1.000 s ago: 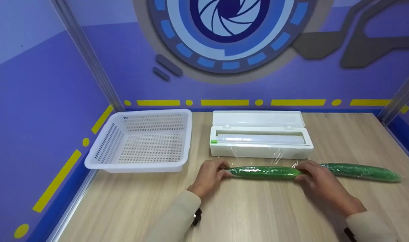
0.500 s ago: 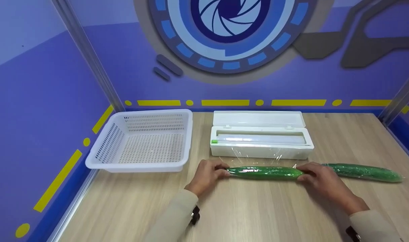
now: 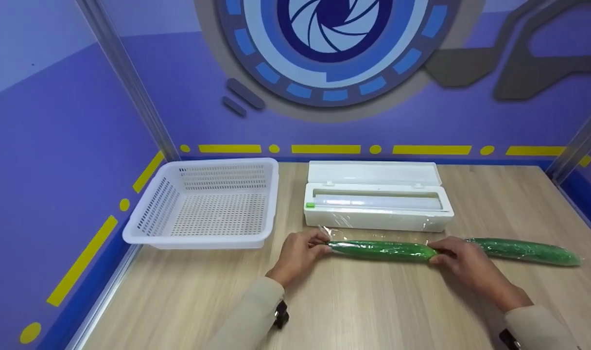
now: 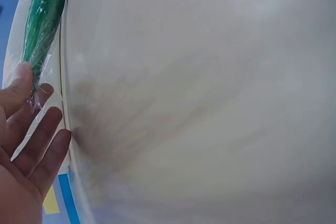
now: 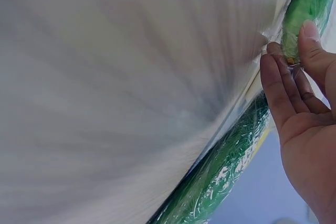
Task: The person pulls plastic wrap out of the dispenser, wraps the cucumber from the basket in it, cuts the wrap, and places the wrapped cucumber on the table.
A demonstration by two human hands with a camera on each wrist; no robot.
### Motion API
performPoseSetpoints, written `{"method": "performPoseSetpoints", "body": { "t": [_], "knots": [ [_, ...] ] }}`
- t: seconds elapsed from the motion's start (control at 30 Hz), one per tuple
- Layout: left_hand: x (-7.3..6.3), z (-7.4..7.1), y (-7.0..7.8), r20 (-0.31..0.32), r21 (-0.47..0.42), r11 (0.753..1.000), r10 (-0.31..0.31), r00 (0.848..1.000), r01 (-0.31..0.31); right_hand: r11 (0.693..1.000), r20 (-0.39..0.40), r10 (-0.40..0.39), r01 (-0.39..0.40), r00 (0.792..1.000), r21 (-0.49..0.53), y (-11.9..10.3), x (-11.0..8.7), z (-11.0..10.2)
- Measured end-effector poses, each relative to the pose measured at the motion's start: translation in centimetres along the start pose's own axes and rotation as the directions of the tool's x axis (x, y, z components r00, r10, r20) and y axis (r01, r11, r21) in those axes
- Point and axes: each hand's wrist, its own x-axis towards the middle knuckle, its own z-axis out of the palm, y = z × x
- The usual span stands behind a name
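Observation:
A green cucumber (image 3: 383, 250) in clear cling film lies crosswise on the table, just in front of a white cling film box (image 3: 378, 221). My left hand (image 3: 299, 255) pinches its left end between thumb and fingers; in the left wrist view, wrinkled film gathers at that cucumber (image 4: 44, 22) tip. At the other end, my right hand (image 3: 463, 262) grips the tip, and the right wrist view has the thumb on the wrapped cucumber (image 5: 304, 3). A second film-covered cucumber (image 3: 531, 251) lies to the right, partly behind the right hand.
The box's lid (image 3: 373, 173) stands open at the back, with a film roll (image 3: 378, 201) inside and a green slider (image 3: 310, 205) at its left. A white perforated basket (image 3: 198, 239) stands at the left. Blue-purple panels (image 3: 334, 131) border the table.
The glints on the held cucumber have shifted, and the film creases between it and the box have moved; a loose bit of film now stands up by my left fingers. Both hands stay nearly in place.

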Motion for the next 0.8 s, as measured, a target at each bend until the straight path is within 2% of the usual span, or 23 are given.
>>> {"method": "performPoseSetpoints", "body": {
  "t": [0.13,0.2,0.3,0.4,0.47,0.6,0.8],
  "knots": [
    [-0.1,-0.3,-0.2,-0.028,0.066,0.998,0.011,1.000,-0.009,1.000,-0.001,-0.012,0.012,1.000,-0.009,0.0,0.0,0.0],
    [-0.2,-0.6,-0.2,-0.056,0.083,0.996,-0.004,0.998,0.009,0.999,-0.008,-0.027,0.026,1.000,-0.020,0.0,0.0,0.0],
    [-0.1,-0.8,-0.1,-0.100,0.063,0.998,-0.012,0.995,0.018,0.999,-0.008,-0.042,0.041,0.999,-0.023,0.1,0.0,0.0],
    [0.2,-0.9,0.1,-0.149,0.021,1.000,0.002,0.989,0.001,0.999,-0.004,-0.044,0.044,0.999,-0.020,0.1,0.0,-0.1],
    [0.5,-0.8,0.1,-0.195,0.015,1.000,0.027,0.980,-0.024,0.998,-0.007,-0.056,0.056,0.998,-0.021,0.2,0.0,-0.1],
    [1.0,-0.6,0.3,-0.294,0.060,0.997,0.062,0.954,-0.047,0.996,-0.017,-0.086,0.085,0.996,-0.019,0.3,0.0,0.1],
    [1.6,-0.5,0.5,-0.388,0.104,0.992,0.101,0.916,-0.065,0.991,-0.049,-0.133,0.132,0.990,-0.024,0.5,-0.1,0.2]
  ]
}}
